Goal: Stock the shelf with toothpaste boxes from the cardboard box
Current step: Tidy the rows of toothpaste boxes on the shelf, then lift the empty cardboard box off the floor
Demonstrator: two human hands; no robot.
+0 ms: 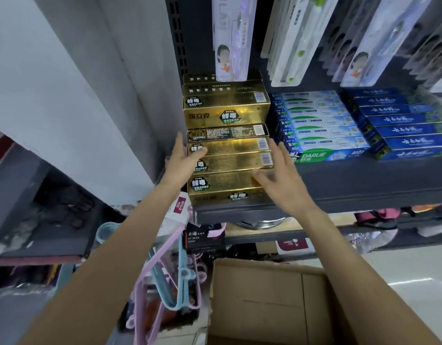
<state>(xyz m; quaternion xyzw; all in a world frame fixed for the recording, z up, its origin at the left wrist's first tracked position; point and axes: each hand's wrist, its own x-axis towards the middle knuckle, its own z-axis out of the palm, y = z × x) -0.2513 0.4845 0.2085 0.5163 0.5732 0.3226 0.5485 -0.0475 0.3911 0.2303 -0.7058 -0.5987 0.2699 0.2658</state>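
Step in hand: squaring up the gold toothpaste boxes [227,155] stacked at the shelf [339,192] front-left corner, beside blue boxes [319,130]. Left hand [182,160] open, thumb on a box end, palm vs. stack's left side. Right hand [282,175] open, fingers spread, thumb touching a lower box; grips nothing. Cardboard box [272,300] below looks empty where visible. Next, probably: nudge stack flush w/ both hands.

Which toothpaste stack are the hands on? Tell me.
The gold boxes at the shelf's left end; both the left hand and right hand touch them, not the Darlie stack.
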